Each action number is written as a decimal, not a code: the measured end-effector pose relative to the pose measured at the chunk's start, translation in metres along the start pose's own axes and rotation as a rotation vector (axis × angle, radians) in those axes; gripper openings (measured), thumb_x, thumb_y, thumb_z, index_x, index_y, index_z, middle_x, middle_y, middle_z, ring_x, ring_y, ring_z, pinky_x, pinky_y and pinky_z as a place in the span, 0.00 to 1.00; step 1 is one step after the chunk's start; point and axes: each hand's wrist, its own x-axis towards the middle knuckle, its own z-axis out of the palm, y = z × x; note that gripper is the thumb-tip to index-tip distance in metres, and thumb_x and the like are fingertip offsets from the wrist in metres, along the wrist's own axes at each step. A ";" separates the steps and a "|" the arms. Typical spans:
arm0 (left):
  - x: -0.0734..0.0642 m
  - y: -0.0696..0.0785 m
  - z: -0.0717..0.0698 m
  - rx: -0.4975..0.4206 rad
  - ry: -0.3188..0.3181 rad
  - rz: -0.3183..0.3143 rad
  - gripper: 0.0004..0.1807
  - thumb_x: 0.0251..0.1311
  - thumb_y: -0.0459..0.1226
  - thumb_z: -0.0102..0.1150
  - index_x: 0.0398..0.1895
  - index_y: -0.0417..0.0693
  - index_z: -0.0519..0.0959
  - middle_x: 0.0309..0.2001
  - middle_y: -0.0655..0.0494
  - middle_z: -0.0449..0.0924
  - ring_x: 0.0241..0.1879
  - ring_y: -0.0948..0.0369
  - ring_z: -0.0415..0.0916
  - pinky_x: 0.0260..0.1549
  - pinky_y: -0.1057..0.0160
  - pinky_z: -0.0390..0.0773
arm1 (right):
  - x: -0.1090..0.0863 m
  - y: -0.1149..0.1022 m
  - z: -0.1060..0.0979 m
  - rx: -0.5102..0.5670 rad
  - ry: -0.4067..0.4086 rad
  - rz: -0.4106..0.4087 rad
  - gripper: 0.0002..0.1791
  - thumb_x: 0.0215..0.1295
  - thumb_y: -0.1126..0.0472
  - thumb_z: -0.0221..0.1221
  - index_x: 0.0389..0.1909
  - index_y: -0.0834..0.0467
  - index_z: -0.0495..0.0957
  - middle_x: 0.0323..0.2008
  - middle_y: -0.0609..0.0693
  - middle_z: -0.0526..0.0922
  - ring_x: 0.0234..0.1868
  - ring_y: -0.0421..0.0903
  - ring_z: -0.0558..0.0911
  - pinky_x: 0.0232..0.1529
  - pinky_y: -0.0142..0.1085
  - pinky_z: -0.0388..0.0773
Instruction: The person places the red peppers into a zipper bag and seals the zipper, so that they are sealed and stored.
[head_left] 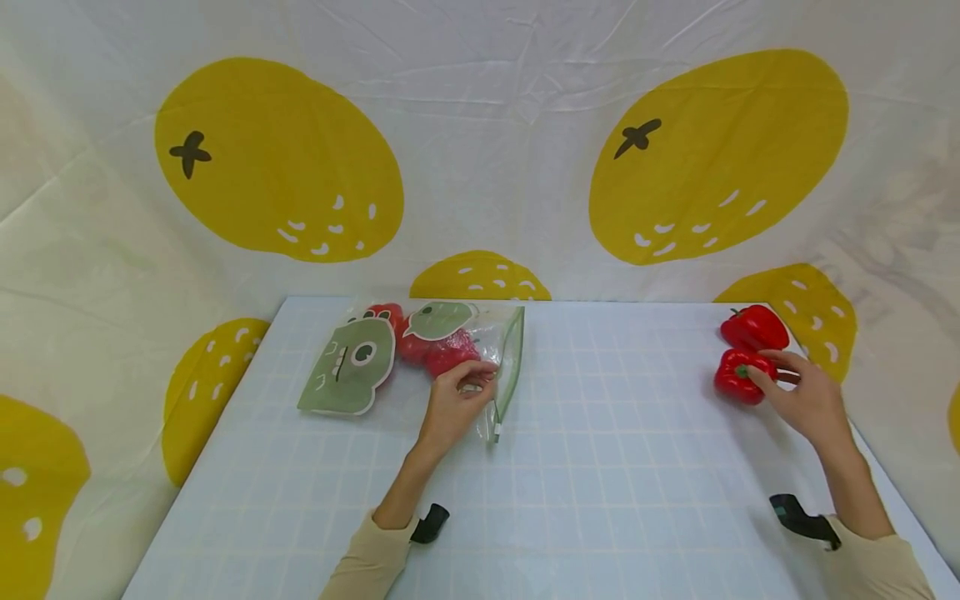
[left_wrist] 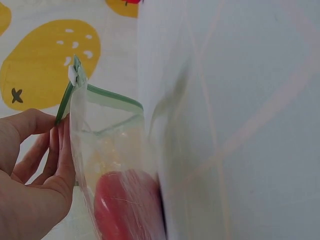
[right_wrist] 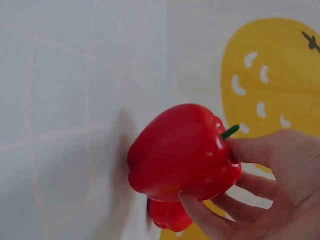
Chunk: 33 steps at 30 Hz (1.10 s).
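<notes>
A clear zip bag (head_left: 487, 333) with green cartoon prints lies at the table's back left, its green-edged mouth facing right. Red things show inside, one of them a smooth red pepper (left_wrist: 125, 205) in the left wrist view. My left hand (head_left: 457, 400) pinches the bag's upper edge near the mouth and holds it raised, so the mouth gapes. On the far right, my right hand (head_left: 810, 396) grips a red bell pepper (right_wrist: 180, 155) with a green stem between thumb and fingers. Right behind it lies a second red bell pepper (head_left: 755, 327).
The white table (head_left: 600, 467) has a pale grid pattern. A cloth (head_left: 495, 167) printed with yellow fruit hangs behind and along the sides. Black wrist cameras (head_left: 430, 524) sit on both forearms.
</notes>
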 end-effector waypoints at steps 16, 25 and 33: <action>0.001 0.001 0.000 -0.007 0.002 0.001 0.11 0.64 0.30 0.67 0.49 0.42 0.86 0.44 0.51 0.87 0.42 0.57 0.83 0.44 0.67 0.85 | 0.009 -0.028 0.019 0.301 -0.049 0.157 0.42 0.74 0.40 0.55 0.78 0.62 0.59 0.73 0.70 0.62 0.67 0.69 0.67 0.37 0.21 0.80; 0.001 0.002 0.000 -0.014 0.013 0.002 0.11 0.63 0.29 0.67 0.49 0.43 0.86 0.43 0.51 0.87 0.42 0.56 0.83 0.44 0.68 0.85 | 0.012 -0.046 0.030 0.394 -0.075 0.165 0.43 0.70 0.36 0.57 0.78 0.56 0.61 0.74 0.66 0.62 0.67 0.61 0.68 0.44 0.27 0.83; 0.001 0.002 -0.001 -0.010 0.018 -0.003 0.12 0.63 0.29 0.68 0.49 0.44 0.86 0.43 0.51 0.87 0.42 0.56 0.83 0.44 0.67 0.85 | 0.013 -0.061 0.042 0.441 -0.097 0.162 0.43 0.71 0.38 0.58 0.78 0.56 0.61 0.74 0.64 0.63 0.69 0.60 0.67 0.50 0.32 0.82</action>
